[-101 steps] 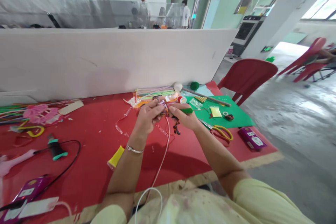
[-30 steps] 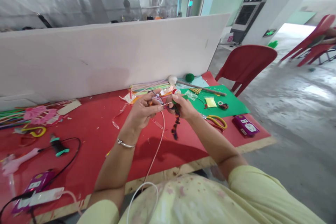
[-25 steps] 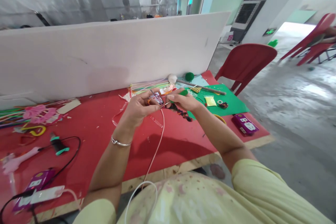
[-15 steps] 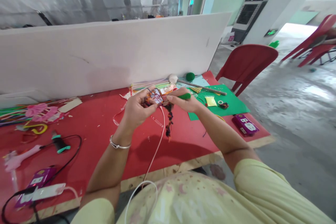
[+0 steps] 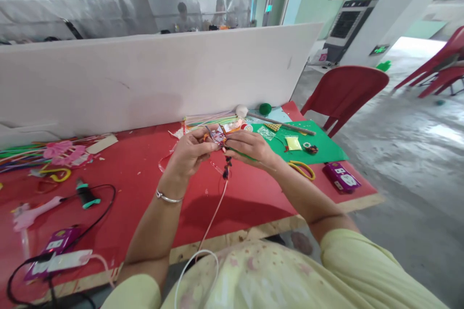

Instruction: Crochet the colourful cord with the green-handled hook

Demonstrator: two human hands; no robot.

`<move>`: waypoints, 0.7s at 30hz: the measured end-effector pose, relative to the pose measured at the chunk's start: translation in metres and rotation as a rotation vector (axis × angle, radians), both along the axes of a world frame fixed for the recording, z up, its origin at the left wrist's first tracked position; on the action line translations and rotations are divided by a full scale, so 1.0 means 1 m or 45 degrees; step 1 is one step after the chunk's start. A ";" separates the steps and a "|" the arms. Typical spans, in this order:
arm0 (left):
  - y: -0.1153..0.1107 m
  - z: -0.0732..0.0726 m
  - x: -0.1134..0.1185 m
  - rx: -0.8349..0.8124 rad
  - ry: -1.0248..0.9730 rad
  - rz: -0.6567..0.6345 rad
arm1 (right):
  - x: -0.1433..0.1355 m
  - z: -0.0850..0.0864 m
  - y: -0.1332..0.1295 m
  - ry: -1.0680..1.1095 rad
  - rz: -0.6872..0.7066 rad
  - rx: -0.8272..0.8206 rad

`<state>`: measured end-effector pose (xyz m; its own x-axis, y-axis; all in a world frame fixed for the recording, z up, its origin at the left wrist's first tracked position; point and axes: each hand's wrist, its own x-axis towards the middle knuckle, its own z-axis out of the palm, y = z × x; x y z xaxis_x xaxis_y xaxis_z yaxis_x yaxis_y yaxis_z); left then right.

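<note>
Over the red tabletop [image 5: 145, 193], my left hand [image 5: 190, 152] pinches a piece of dark and orange yarn work, mostly hidden by the fingers. A knotted tail of this yarn [image 5: 226, 168] hangs down between the hands. My right hand [image 5: 252, 147] is closed close beside it, fingertips at the yarn. Under its palm shows a slim green-handled tool [image 5: 248, 156] that looks like a crochet hook; its tip is hidden. A phone [image 5: 219, 136] with a lit screen is partly visible behind the fingers. A pale cable [image 5: 215, 212] runs from there towards my lap.
On the right, a green sheet [image 5: 326, 147] carries a yellow packet [image 5: 293, 143] and a small yarn piece [image 5: 311, 148]. Yellow-handled scissors [image 5: 302, 170] and a purple box [image 5: 341, 176] lie nearby. At left are a pink glue gun [image 5: 38, 212] and cables. A white board [image 5: 163, 77] stands behind.
The right hand has turned over and come closer to the left. Its green handle now lies lower, under the palm. The yarn tail hangs higher, and the scissors show more fully.
</note>
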<state>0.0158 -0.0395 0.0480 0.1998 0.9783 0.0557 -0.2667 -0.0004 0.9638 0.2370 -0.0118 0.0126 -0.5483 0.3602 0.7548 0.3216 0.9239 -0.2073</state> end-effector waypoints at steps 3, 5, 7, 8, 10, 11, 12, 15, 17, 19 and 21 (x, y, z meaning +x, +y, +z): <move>0.003 0.002 -0.006 0.171 0.234 0.108 | 0.009 0.023 -0.005 -0.056 0.155 -0.182; 0.004 0.005 -0.009 0.203 0.330 0.074 | 0.014 0.035 -0.010 -0.047 0.234 -0.378; 0.003 0.009 -0.011 0.152 0.337 -0.046 | 0.017 0.042 -0.014 0.015 0.288 -0.620; 0.003 0.010 -0.010 0.125 0.311 -0.109 | 0.018 0.041 -0.015 0.083 0.307 -0.742; 0.002 0.011 -0.008 0.092 0.226 -0.208 | 0.014 0.034 -0.015 0.283 0.356 -1.009; 0.002 0.010 -0.005 0.087 0.180 -0.234 | 0.009 0.028 -0.014 0.398 0.385 -1.144; 0.001 0.007 -0.001 0.088 0.133 -0.242 | 0.004 0.021 -0.014 0.518 0.424 -1.286; 0.001 -0.003 0.013 0.119 0.024 -0.116 | -0.017 -0.001 -0.015 0.764 0.420 -1.408; 0.000 -0.010 0.020 0.188 -0.015 0.056 | -0.028 -0.010 -0.018 0.809 0.265 -1.103; 0.000 -0.017 0.023 0.252 -0.038 0.170 | -0.036 -0.014 -0.021 0.801 0.112 -0.738; -0.001 -0.021 0.022 0.284 -0.039 0.205 | -0.039 -0.014 -0.023 0.792 0.028 -0.530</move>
